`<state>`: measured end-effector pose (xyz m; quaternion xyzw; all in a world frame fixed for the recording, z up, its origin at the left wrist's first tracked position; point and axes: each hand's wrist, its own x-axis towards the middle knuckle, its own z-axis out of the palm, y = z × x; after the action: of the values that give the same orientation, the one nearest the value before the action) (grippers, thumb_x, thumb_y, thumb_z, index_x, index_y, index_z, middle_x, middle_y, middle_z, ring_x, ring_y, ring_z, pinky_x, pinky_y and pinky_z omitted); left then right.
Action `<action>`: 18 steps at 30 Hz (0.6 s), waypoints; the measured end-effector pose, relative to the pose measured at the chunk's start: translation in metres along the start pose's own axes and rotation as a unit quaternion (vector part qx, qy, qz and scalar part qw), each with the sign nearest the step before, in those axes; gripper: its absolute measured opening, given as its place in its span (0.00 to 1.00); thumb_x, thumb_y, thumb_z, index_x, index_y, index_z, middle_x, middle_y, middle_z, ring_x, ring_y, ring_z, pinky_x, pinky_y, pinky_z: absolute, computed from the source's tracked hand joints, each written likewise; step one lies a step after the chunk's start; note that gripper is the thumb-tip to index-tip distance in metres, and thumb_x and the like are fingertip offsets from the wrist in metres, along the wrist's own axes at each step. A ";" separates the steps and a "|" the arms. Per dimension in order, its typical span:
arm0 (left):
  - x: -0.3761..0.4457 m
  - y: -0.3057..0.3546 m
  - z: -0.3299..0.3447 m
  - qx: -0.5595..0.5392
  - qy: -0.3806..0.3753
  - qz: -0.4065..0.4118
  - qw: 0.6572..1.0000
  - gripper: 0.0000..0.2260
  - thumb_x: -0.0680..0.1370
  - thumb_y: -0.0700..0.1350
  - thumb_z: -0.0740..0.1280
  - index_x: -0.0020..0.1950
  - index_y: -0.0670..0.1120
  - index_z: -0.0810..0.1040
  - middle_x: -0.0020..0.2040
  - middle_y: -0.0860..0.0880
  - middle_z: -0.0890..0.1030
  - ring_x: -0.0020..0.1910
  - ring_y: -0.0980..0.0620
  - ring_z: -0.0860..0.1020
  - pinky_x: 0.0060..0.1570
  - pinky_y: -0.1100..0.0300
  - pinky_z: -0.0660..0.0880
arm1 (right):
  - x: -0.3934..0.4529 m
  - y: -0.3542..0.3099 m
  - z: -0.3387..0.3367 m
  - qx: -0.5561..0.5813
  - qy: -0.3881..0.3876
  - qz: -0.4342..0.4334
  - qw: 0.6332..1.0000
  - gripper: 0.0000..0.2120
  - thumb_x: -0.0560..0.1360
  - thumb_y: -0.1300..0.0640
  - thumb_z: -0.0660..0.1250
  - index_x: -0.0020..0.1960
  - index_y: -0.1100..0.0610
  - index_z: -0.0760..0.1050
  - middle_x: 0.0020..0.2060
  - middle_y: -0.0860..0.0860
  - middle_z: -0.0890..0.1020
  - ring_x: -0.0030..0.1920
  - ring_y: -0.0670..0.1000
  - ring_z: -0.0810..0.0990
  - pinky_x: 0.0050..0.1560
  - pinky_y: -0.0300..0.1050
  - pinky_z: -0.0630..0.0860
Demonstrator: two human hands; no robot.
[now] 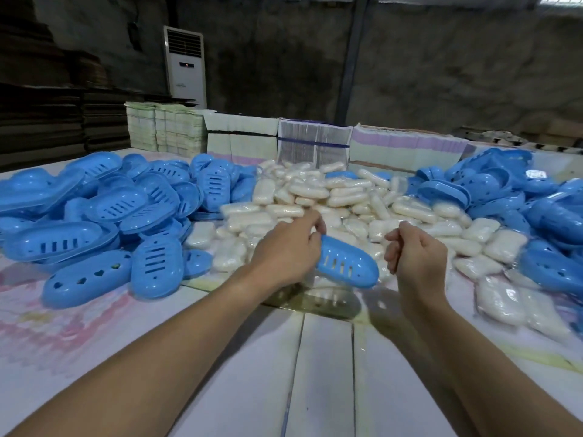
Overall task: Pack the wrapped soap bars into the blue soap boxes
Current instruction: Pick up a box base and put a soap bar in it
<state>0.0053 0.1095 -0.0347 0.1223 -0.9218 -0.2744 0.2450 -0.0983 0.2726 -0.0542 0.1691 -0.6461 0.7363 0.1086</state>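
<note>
Bare counter [325, 373] in front; one blue soap box [345, 264] in hand, packing barely under way.

Left hand [288, 249] grips the slotted box by its end, above the near edge of the wrapped soap bars [303, 197] heaped mid-counter. Right hand [416, 250] has fingers curled, apparently holding nothing. Empty box piles [104, 209] lie left and right; no filled box is identifiable, so nearly all work remains.

The near surface [325, 373] lies open. Soap bars [315, 197] crowd the middle. Soap boxes [104, 216] block both sides.
</note>
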 end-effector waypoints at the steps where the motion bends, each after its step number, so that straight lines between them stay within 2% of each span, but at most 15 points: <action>1: -0.004 -0.001 0.006 0.030 -0.027 0.004 0.999 0.05 0.80 0.48 0.56 0.50 0.56 0.71 0.43 0.49 0.78 0.44 0.45 0.77 0.39 0.53 0.69 | 0.004 -0.001 -0.005 -0.005 0.010 0.000 1.000 0.17 0.80 0.55 0.60 0.34 0.56 0.76 0.22 0.50 0.73 0.26 0.47 0.69 0.29 0.43 0.66; 4: -0.018 -0.007 0.016 0.153 -0.048 0.049 0.986 0.07 0.80 0.52 0.57 0.51 0.54 0.73 0.43 0.48 0.75 0.47 0.42 0.77 0.38 0.54 0.63 | 0.011 -0.001 -0.015 -0.056 0.013 -0.017 0.998 0.15 0.78 0.56 0.61 0.34 0.55 0.77 0.24 0.50 0.74 0.29 0.49 0.71 0.31 0.47 0.68; 7: -0.025 -0.010 0.012 0.177 -0.059 0.074 0.980 0.17 0.79 0.64 0.55 0.49 0.54 0.74 0.40 0.53 0.74 0.45 0.46 0.76 0.37 0.54 0.63 | 0.014 0.002 -0.021 -0.181 -0.043 -0.081 0.979 0.10 0.78 0.58 0.63 0.39 0.55 0.79 0.30 0.50 0.79 0.34 0.51 0.75 0.35 0.48 0.72; 9: -0.026 -0.010 0.006 0.160 -0.106 0.070 0.979 0.24 0.73 0.75 0.53 0.49 0.57 0.73 0.37 0.57 0.74 0.42 0.51 0.73 0.37 0.55 0.64 | 0.019 0.003 -0.023 -0.321 -0.113 -0.106 0.934 0.04 0.76 0.59 0.67 0.46 0.54 0.81 0.38 0.50 0.81 0.40 0.52 0.78 0.40 0.47 0.72; 12: -0.027 -0.009 -0.004 0.195 -0.156 0.098 0.963 0.35 0.62 0.83 0.50 0.55 0.62 0.73 0.38 0.59 0.74 0.41 0.54 0.72 0.37 0.55 0.63 | 0.022 0.007 -0.024 -0.497 -0.213 -0.092 0.836 0.15 0.73 0.57 0.69 0.59 0.52 0.80 0.53 0.54 0.80 0.55 0.56 0.76 0.53 0.48 0.72; 14: -0.028 -0.008 -0.005 0.217 -0.177 0.117 0.953 0.37 0.60 0.84 0.54 0.59 0.64 0.72 0.40 0.59 0.74 0.41 0.56 0.72 0.35 0.57 0.61 | 0.018 0.009 -0.020 -0.526 -0.224 -0.091 0.815 0.22 0.73 0.56 0.68 0.67 0.48 0.75 0.63 0.53 0.75 0.62 0.57 0.69 0.61 0.51 0.69; 16: -0.028 -0.008 -0.004 0.204 -0.190 0.123 0.952 0.36 0.59 0.82 0.60 0.61 0.65 0.71 0.41 0.58 0.75 0.41 0.57 0.73 0.33 0.58 0.61 | 0.017 0.012 -0.015 -0.546 -0.228 -0.112 0.798 0.26 0.74 0.52 0.68 0.70 0.42 0.70 0.69 0.48 0.70 0.67 0.56 0.64 0.63 0.54 0.66; 18: -0.029 -0.008 -0.001 0.181 -0.194 0.116 0.957 0.35 0.59 0.81 0.64 0.60 0.65 0.71 0.41 0.59 0.75 0.40 0.60 0.72 0.32 0.59 0.61 | 0.017 0.016 -0.009 -0.585 -0.246 -0.123 0.763 0.25 0.75 0.46 0.67 0.71 0.37 0.67 0.72 0.43 0.68 0.69 0.54 0.61 0.62 0.56 0.63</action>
<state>0.0309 0.1131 -0.0490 0.0007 -0.9937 -0.0912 0.0655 -0.1212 0.2782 -0.0628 0.3259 -0.9297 0.1293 0.1131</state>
